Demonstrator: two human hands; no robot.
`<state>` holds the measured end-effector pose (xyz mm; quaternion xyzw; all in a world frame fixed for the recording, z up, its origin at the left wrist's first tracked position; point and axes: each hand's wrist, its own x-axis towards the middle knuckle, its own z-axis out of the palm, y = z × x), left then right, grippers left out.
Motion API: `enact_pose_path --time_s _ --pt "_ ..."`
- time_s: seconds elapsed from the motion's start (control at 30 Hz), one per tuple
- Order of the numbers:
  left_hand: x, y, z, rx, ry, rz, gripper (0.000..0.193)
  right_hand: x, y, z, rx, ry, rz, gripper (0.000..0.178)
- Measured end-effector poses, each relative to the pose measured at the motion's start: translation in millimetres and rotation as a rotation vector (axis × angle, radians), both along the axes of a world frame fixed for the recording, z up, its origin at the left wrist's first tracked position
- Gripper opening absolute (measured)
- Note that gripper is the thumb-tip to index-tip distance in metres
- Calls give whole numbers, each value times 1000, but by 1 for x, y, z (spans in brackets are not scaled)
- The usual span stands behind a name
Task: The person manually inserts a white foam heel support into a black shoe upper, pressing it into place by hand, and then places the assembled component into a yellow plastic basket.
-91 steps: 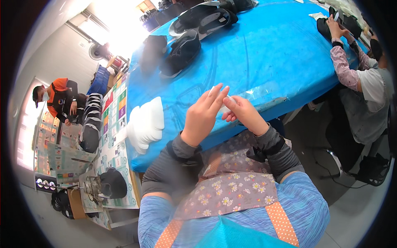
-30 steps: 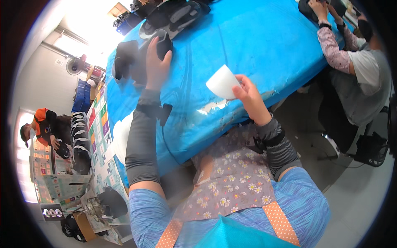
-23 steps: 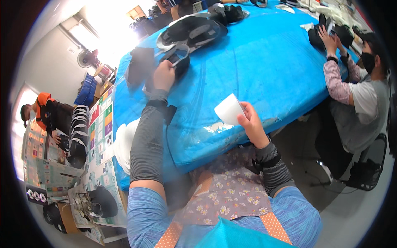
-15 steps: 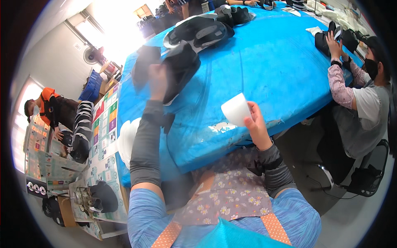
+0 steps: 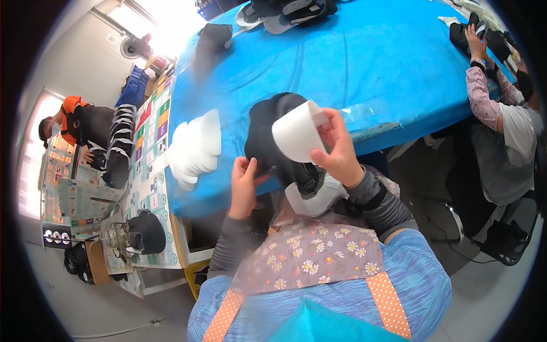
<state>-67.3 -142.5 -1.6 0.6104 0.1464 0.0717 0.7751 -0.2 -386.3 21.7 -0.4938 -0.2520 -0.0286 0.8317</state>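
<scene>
Before me a black cap [image 5: 263,128] hangs over the near edge of the blue-covered table, its white-edged inner side toward my apron. My left hand [image 5: 244,187] grips the cap's left side, thumb and fingers pinching the fabric. Held between thumb and fingers of my right hand [image 5: 341,149] is a white visor-shaped sheet [image 5: 296,134], curved and smooth. It overlaps the cap's right side and hides part of it. Whether sheet and cap touch, I cannot tell.
A fanned stack of white visor-shaped sheets [image 5: 196,148] lies left on the blue table cover [image 5: 319,62]. Another black cap [image 5: 215,35] and a pile of caps [image 5: 285,14] sit farther back. Co-workers handle caps at right and far left. A sewing machine [image 5: 117,239] stands lower left.
My left hand has come back from the caps farther up the table, bringing one black cap close to me. My right hand has moved left with the white sheet, now over the cap.
</scene>
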Motion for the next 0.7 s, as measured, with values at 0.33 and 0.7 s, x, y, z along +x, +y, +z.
enact_pose_path --time_s 0.33,0.7 --pt "52 25 71 916 -581 -84 44 -25 31 -6 -202 -156 296 91" --pt "66 15 82 574 -450 -556 56 -23 25 0 -258 -192 100 103"
